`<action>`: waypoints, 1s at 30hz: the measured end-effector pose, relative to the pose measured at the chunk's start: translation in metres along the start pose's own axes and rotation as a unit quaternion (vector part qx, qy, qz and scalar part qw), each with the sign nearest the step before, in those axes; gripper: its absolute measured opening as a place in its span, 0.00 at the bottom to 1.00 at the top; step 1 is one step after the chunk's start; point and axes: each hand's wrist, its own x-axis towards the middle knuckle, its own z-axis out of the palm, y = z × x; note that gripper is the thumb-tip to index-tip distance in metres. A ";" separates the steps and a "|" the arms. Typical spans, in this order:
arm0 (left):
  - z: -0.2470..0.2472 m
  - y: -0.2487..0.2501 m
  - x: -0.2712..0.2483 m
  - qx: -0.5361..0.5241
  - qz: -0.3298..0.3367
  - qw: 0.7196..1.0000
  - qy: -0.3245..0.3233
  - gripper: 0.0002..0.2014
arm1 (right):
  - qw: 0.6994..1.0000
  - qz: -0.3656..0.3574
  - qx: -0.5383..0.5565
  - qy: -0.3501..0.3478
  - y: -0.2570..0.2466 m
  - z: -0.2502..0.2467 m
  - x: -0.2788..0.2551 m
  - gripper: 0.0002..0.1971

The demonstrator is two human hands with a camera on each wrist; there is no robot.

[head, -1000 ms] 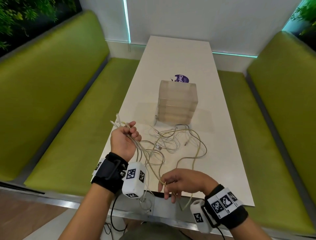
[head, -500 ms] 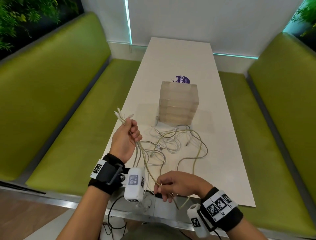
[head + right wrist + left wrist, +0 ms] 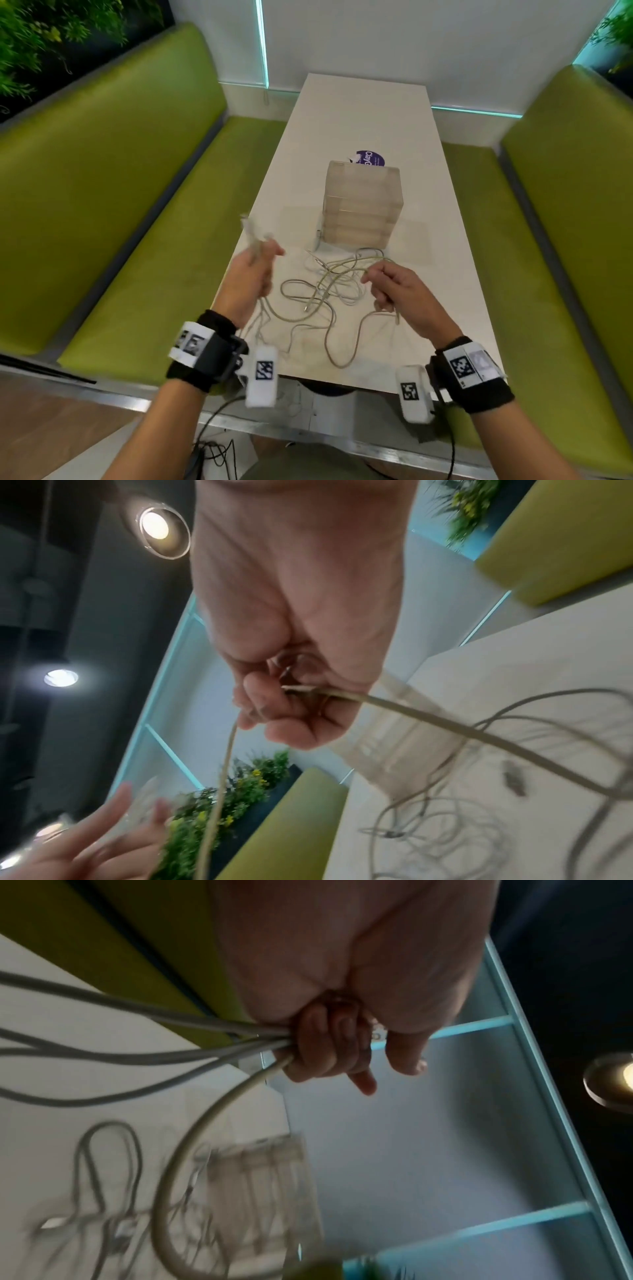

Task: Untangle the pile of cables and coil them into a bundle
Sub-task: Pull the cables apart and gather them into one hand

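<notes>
A tangle of pale cables lies on the white table near its front edge. My left hand is raised over the table's left edge and grips several cable ends, whose plugs stick up above the fist; in the left wrist view the cables run out of the curled fingers. My right hand is over the pile's right side, its fingers curled round one beige cable. That cable's plug hangs below the hand.
A translucent stacked box stands just behind the cables, with a purple sticker beyond it. Green benches flank the table on both sides. Dark wires hang below the table's front edge.
My right hand has moved from the table's front edge up and right to the pile's right side, drawing the beige cable along. The left hand has lifted slightly with its cable ends.
</notes>
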 end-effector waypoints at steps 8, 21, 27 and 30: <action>0.059 -0.017 -0.012 0.041 0.038 0.996 -0.075 0.09 | 0.998 -0.060 0.019 0.002 -0.028 0.049 0.013 0.10; -0.007 0.004 0.016 -0.154 0.076 0.977 0.124 0.15 | 0.975 -0.027 -0.207 0.081 0.038 -0.039 0.045 0.13; 0.034 -0.025 0.012 0.061 0.023 0.997 0.050 0.15 | 0.973 -0.079 -0.215 0.041 0.027 -0.008 0.048 0.11; 0.057 -0.035 0.011 0.086 0.002 0.996 -0.003 0.14 | 0.961 -0.113 -0.253 -0.015 0.022 0.014 0.043 0.09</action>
